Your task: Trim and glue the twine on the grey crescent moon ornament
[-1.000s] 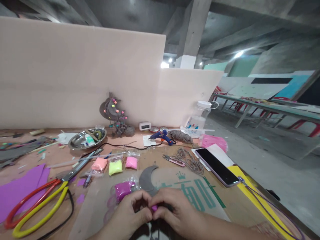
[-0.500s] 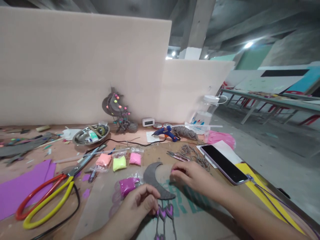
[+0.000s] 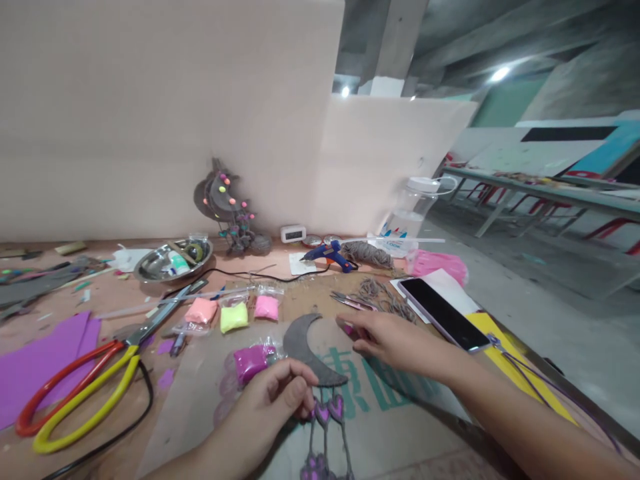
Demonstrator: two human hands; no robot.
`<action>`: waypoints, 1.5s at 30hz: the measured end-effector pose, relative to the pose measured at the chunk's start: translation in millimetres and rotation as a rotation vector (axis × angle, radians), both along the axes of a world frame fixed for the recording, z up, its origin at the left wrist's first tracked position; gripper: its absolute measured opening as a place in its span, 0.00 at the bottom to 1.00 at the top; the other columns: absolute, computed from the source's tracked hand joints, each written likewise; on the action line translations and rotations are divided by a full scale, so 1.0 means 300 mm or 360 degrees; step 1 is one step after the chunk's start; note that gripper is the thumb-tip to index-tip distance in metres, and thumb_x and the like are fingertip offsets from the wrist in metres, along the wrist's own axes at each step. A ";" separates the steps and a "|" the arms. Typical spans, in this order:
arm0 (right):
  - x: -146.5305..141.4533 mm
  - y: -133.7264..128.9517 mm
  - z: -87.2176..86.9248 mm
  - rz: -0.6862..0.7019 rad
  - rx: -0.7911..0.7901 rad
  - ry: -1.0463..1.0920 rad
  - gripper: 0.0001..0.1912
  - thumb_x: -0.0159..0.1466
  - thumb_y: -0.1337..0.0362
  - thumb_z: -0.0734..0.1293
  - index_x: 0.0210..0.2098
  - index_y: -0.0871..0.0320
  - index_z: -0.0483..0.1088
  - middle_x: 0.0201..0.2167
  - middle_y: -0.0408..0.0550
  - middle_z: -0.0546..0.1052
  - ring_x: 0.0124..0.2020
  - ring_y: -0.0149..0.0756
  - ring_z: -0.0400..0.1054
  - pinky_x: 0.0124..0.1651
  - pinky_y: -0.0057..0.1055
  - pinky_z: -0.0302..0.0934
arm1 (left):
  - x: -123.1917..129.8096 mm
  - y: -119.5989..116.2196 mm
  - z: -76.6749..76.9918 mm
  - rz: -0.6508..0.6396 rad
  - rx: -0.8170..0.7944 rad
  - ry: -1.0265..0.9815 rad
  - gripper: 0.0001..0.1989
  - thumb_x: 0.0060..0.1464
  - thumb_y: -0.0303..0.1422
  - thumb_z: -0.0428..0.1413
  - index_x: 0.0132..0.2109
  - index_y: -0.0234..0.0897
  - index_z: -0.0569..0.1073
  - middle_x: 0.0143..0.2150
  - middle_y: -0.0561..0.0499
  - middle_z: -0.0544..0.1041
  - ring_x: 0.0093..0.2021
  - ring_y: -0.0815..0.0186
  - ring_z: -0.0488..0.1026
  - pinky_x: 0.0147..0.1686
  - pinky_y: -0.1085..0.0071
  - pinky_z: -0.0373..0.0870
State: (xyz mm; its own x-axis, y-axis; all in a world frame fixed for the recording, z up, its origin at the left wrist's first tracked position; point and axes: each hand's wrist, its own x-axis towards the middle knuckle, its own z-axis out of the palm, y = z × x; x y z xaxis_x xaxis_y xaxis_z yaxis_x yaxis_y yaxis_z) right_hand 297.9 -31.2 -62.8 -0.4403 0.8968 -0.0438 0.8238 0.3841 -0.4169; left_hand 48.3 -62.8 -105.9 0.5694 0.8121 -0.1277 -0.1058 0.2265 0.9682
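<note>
A grey crescent moon ornament (image 3: 300,343) lies on the work sheet, with strings of grey hearts with purple centres (image 3: 324,412) hanging below it. My left hand (image 3: 277,393) is at the moon's lower left, its fingers curled and closed by the topmost hearts; what they pinch is hidden. To the right of the moon, my right hand (image 3: 383,341) is closed on a small piece of magenta clay (image 3: 349,329) showing under the index finger. A bag of magenta clay (image 3: 251,362) lies behind my left hand. Small scissors (image 3: 354,302) lie beyond my right hand.
Large red-and-yellow-handled scissors (image 3: 127,341) and purple sheets (image 3: 47,367) lie left. Bags of yellow clay (image 3: 234,317), a metal bowl (image 3: 145,273), a blue glue gun (image 3: 333,255) and grey yarn (image 3: 367,255) stand further back. A phone (image 3: 445,313) lies right, below a water bottle (image 3: 407,217).
My right hand has shifted slightly up and left beside the moon, its index finger more stretched out. My left hand stays by the hearts. The view has tilted down a little.
</note>
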 end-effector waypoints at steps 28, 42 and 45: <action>-0.099 0.015 -0.048 0.0821 0.0051 -0.0046 0.40 0.63 0.46 0.58 0.66 0.55 0.38 0.67 0.50 0.40 0.67 0.44 0.31 0.66 0.48 0.27 | 0.006 0.017 -0.011 -0.0215 0.0073 0.0146 0.26 0.52 0.54 0.49 0.37 0.31 0.69 0.26 0.49 0.71 0.28 0.70 0.66 0.29 0.74 0.61; -0.053 -0.017 -0.055 0.0714 0.0023 -0.0149 0.38 0.64 0.47 0.56 0.66 0.54 0.37 0.67 0.49 0.38 0.67 0.45 0.28 0.66 0.51 0.27 | 0.008 0.014 -0.008 -0.0240 0.0143 0.0148 0.25 0.55 0.52 0.47 0.38 0.31 0.69 0.27 0.49 0.72 0.29 0.69 0.66 0.31 0.74 0.61; -0.121 0.004 -0.057 0.0812 0.0057 -0.0077 0.37 0.65 0.47 0.55 0.66 0.55 0.37 0.67 0.50 0.39 0.67 0.42 0.30 0.66 0.48 0.27 | 0.008 0.008 -0.013 -0.0193 0.0196 0.0172 0.23 0.57 0.49 0.47 0.37 0.31 0.70 0.27 0.49 0.72 0.29 0.69 0.67 0.31 0.74 0.61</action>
State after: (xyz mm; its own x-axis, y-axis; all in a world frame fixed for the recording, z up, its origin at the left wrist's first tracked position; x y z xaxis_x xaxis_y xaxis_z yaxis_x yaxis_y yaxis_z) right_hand 261.5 -30.1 -79.7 -0.8207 0.5693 -0.0483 0.5456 0.7557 -0.3623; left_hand 50.8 -60.4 -109.9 0.6525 0.7515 -0.0975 0.0212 0.1105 0.9936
